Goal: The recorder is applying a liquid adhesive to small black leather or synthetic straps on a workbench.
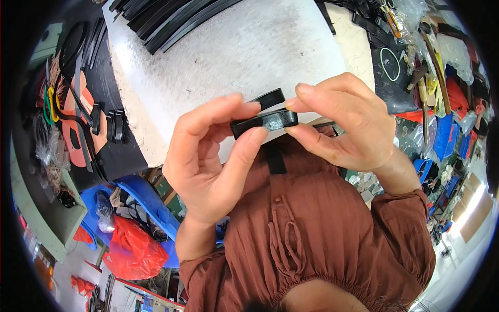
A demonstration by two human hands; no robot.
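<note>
Between my two hands, in front of my chest, is a glossy black leather-like strip (pixel 266 122) bent into a flat loop. My left hand (pixel 205 153) pinches its left end, thumb on the near face and forefinger at the far side. At the right end my right hand (pixel 353 122) has its thumb and fingertips closed on the strip. The far run of the loop shows just beyond the near one, and fingertips hide part of both ends. The loop is held up near the front edge of a white work board (pixel 228 67).
Long black strips (pixel 171 21) lie in a bundle at the board's far end. To the left are small black loops (pixel 117 126) and orange-pink pieces (pixel 75 148) on a dark surface. Below stands a blue chair (pixel 156 208) with a red plastic bag (pixel 132 249). Tools and wrappings crowd the right.
</note>
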